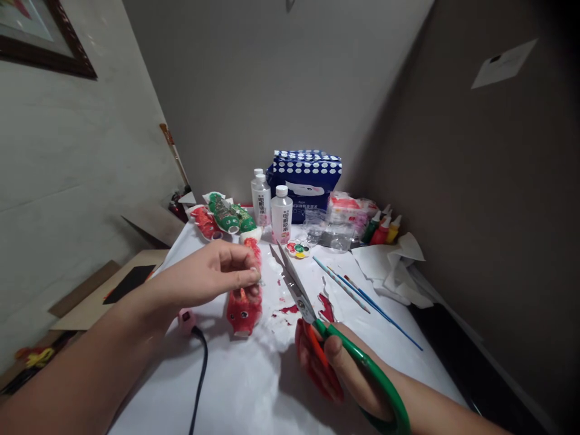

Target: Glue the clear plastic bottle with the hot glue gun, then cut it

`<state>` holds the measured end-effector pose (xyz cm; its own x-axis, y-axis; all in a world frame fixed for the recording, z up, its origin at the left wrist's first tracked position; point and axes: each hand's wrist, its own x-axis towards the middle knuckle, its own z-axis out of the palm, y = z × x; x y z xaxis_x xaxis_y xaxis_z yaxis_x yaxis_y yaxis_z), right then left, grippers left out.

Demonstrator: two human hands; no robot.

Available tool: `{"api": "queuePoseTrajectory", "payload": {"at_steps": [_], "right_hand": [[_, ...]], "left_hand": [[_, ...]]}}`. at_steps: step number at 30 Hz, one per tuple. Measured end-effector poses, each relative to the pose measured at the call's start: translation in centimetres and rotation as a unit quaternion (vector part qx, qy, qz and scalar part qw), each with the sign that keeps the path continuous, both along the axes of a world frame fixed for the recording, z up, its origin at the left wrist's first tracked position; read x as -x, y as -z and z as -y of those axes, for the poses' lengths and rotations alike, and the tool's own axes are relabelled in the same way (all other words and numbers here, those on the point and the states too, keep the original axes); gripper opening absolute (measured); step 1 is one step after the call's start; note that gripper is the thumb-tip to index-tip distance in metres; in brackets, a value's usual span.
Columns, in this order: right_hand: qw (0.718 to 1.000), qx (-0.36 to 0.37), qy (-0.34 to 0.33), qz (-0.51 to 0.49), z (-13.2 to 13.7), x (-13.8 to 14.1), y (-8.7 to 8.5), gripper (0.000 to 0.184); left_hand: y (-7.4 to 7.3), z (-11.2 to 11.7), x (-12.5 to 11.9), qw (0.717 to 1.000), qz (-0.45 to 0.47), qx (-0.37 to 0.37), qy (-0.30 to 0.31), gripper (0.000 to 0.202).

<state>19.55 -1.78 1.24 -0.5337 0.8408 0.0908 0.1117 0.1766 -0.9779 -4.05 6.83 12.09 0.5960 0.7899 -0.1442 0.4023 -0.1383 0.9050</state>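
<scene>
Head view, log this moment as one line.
left hand: pinching top of red painted bottle fish | right hand: holding green-handled scissors, blades open | surface: white-covered table

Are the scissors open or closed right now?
Open. The scissors in the right hand show two blades spread in a narrow V, their tips apart above the white table.

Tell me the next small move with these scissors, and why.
Probably bring the green-handled scissors left toward the red painted bottle fish. The right hand holds their blades open and apart from it, while the left hand pinches something small above it.
</scene>
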Motion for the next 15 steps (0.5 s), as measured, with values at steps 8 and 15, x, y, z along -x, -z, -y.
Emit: {"api": "queuePoseTrajectory", "payload": {"at_steps": [8,15], "right_hand": [[0.995,0.086,0.046,0.001,0.1,0.3,0.8,0.072],[0.991,0.112,0.069,-0.007,-0.2,0.1,1.3,0.069]], "left_hand": [[1.7,-1.1,-1.1,0.996,0.035,0.014,-0.083,0.022],[2.7,-2.1,-1.1,0.995,0.029,0.048,-0.088,0.019]]}}
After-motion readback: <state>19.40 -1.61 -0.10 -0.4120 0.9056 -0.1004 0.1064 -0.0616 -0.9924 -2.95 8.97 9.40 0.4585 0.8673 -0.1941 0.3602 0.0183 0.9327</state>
